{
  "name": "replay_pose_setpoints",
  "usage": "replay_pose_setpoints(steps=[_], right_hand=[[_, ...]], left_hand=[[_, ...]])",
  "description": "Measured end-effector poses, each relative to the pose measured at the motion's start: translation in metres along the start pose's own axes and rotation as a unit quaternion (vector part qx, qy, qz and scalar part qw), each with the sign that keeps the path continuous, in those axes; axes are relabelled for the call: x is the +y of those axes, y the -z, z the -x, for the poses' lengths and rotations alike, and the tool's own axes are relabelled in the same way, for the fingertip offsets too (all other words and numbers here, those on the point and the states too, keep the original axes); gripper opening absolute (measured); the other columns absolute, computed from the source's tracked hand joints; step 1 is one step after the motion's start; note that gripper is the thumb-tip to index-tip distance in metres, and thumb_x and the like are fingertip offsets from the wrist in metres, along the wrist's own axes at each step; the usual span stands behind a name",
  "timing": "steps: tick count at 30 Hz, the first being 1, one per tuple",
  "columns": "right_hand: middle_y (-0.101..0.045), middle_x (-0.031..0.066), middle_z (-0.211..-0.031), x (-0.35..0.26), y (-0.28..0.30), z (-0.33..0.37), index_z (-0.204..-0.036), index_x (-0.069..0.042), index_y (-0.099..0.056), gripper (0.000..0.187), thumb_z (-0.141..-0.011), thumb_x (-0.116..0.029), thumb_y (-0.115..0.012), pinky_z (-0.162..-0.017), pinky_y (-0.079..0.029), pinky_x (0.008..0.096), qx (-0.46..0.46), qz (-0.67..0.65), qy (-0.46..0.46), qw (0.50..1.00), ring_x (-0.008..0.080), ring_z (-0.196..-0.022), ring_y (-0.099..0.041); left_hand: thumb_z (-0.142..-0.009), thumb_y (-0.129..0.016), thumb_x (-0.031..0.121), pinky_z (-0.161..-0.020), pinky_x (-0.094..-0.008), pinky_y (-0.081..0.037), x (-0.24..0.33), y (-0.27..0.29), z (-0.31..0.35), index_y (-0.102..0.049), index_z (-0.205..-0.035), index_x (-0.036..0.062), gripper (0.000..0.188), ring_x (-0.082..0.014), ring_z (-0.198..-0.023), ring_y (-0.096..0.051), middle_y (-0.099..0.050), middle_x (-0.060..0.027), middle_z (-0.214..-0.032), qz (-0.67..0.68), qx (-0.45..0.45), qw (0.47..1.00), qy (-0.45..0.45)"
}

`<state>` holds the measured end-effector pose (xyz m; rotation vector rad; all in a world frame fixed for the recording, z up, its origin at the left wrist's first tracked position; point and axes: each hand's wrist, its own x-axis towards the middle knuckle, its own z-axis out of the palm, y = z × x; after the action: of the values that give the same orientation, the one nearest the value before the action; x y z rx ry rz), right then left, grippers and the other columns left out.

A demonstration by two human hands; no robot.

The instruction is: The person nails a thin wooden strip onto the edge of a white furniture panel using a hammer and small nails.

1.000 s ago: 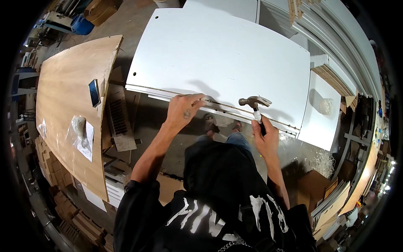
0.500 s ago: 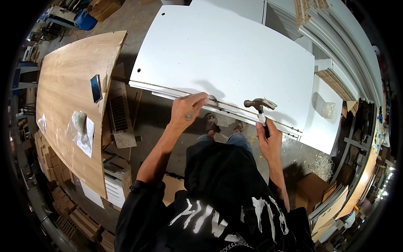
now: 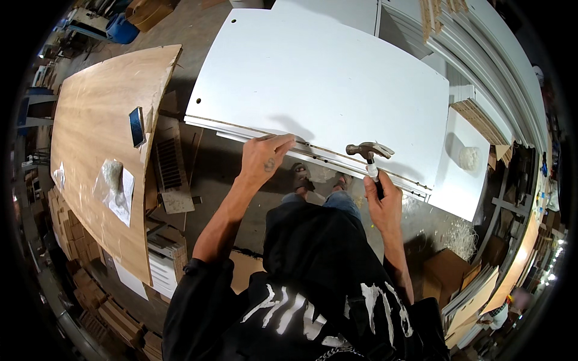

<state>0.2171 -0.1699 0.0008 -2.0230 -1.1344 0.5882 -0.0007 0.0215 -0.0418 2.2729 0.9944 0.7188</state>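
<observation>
My right hand (image 3: 384, 203) grips a claw hammer (image 3: 360, 149) by its dark handle, just under a white band. The hammer's metal head is over the front edge of a large white panel (image 3: 325, 72). At that same edge my left hand (image 3: 260, 161) has its fingers drawn together; whatever they pinch, if anything, is too small or hidden to name. Several dark holes or fittings dot the panel's raw brown edge, to the right of the left fingertips. More white panels lie stacked beneath the top one.
To the left stands a wooden sheet (image 3: 102, 138) bearing a phone (image 3: 137, 127) and a clear plastic bag (image 3: 112, 178). A small translucent bag (image 3: 469, 158) lies on the white board at right. Stacked panels (image 3: 494, 72) rise at far right; offcuts and shavings (image 3: 460, 237) litter the floor.
The hammer and my right hand have shifted slightly left. My left hand stays at the panel edge, its fingers still together, with only a slight shift left.
</observation>
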Motion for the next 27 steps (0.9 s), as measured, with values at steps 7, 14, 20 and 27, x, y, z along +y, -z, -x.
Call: replay_pose_setpoints(steps=[7, 14, 20, 27], right_hand=[[-0.064, 0.0189, -0.076, -0.030, -0.012, -0.014, -0.109, 0.000, -0.061, 0.028, -0.092, -0.023, -0.064, -0.062, -0.048, 0.0413, -0.073, -0.011, 0.020, 0.997, 0.0390, -0.069, -0.062], [-0.064, 0.0212, -0.080, -0.071, -0.042, -0.023, -0.110, 0.003, -0.057, 0.028, -0.092, -0.017, -0.062, -0.058, -0.050, 0.0438, -0.020, 0.014, 0.187, 0.982, 0.0405, -0.070, -0.064], [-0.065, 0.0204, -0.083, -0.042, -0.069, -0.044, -0.101, 0.000, -0.058, 0.020, -0.092, -0.017, -0.060, -0.055, -0.051, 0.0452, -0.103, 0.195, 0.138, 0.966, 0.0404, -0.067, -0.064], [-0.065, 0.0217, -0.083, -0.057, -0.063, -0.038, -0.103, 0.002, -0.059, 0.025, -0.094, -0.021, -0.057, -0.057, -0.051, 0.0460, -0.070, 0.133, 0.192, 0.970, 0.0406, -0.069, -0.064]], left_hand=[[-0.082, -0.075, 0.021, -0.054, -0.0294, -0.048, 0.004, 0.005, 0.004, -0.072, -0.100, 0.0071, 0.023, -0.0208, -0.057, -0.063, -0.070, -0.0121, -0.079, -0.007, -0.024, 0.998, 0.064], [-0.095, -0.060, 0.022, -0.047, -0.0234, -0.034, 0.000, 0.017, 0.041, -0.066, -0.098, 0.0018, 0.021, -0.0082, -0.051, -0.043, -0.051, 0.0017, -0.064, 0.413, 0.052, 0.836, 0.357], [-0.099, -0.048, 0.018, -0.049, -0.0240, -0.029, 0.005, 0.037, 0.081, -0.059, -0.102, 0.0042, 0.018, -0.0069, -0.055, -0.036, -0.051, -0.0005, -0.073, 0.630, 0.038, 0.632, 0.449], [-0.099, -0.055, 0.030, -0.046, -0.0218, -0.024, -0.002, 0.042, 0.112, -0.060, -0.097, 0.0054, 0.025, -0.0047, -0.049, -0.030, -0.046, 0.0033, -0.064, 0.622, 0.070, 0.622, 0.470]])
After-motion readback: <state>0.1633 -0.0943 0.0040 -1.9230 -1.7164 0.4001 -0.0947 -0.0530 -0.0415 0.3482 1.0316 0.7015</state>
